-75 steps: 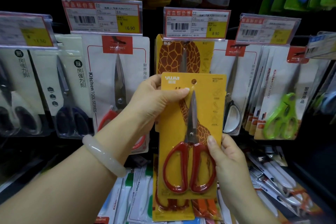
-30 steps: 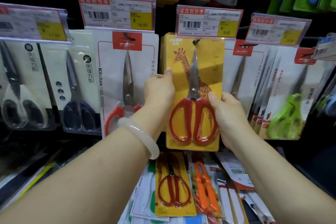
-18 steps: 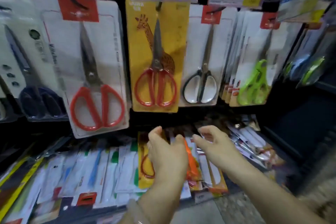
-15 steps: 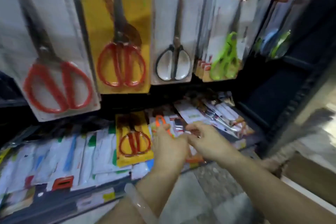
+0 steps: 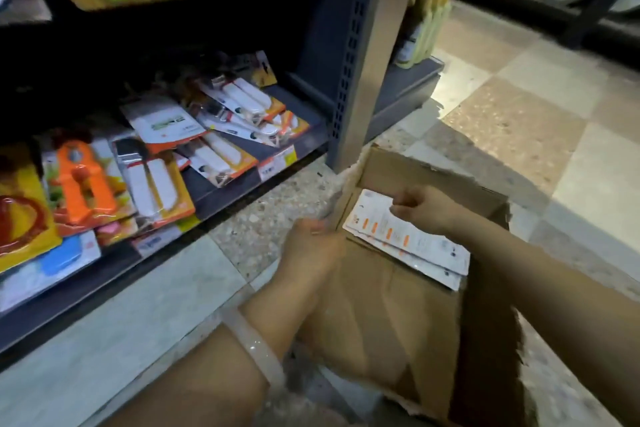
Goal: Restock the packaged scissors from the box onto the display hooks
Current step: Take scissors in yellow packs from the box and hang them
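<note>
Packs (image 5: 407, 243) lay face-down in the box (image 5: 374, 333) on the floor, the right hand (image 5: 424, 208) pinching the top one's edge, the left hand (image 5: 311, 250) seemingly curled on the box wall; lifting one pack only would serve best.

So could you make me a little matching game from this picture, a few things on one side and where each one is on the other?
Things:
1. white packages
2. orange tool pack
3. bangle
4. cardboard box

Places:
A. on the floor beside the shelf post
B. on the left wrist
C. inside the box, under the right hand
D. on the low shelf

Pairs: 1-C, 2-D, 3-B, 4-A
</note>
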